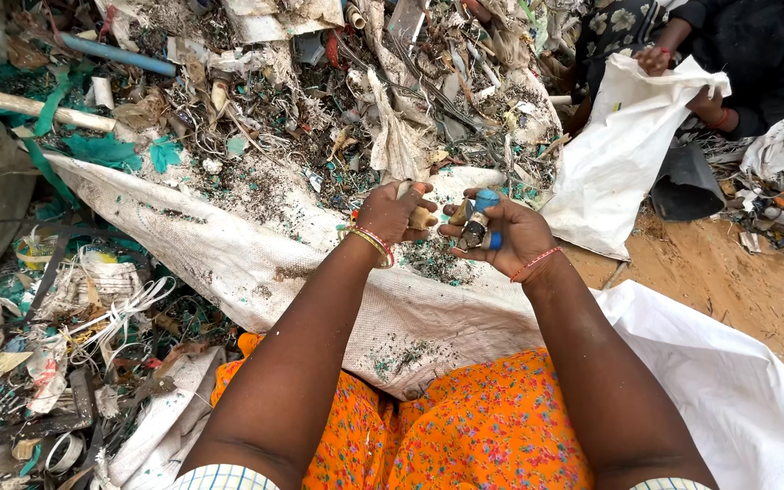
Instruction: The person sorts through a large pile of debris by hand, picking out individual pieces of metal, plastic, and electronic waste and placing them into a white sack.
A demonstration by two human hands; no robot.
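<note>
My right hand (512,238) lies palm up and holds a few small scraps: a blue plastic piece (485,200), a dark metal fitting (474,232) and another bit of blue. My left hand (396,213) is just to its left, with its fingers pinched on a small tan piece (420,219). Both hands hover over a dirty white woven sack (256,263) spread across my lap and the ground. Bangles ring my left wrist, and a thin red band circles the right.
A big heap of mixed scrap (319,91) with wires, plastic bits and pipes fills the far side. Another person (746,45) at the top right holds open a white bag (619,154). Bare sandy ground (728,281) lies to the right. More tangled scrap (74,345) sits at the left.
</note>
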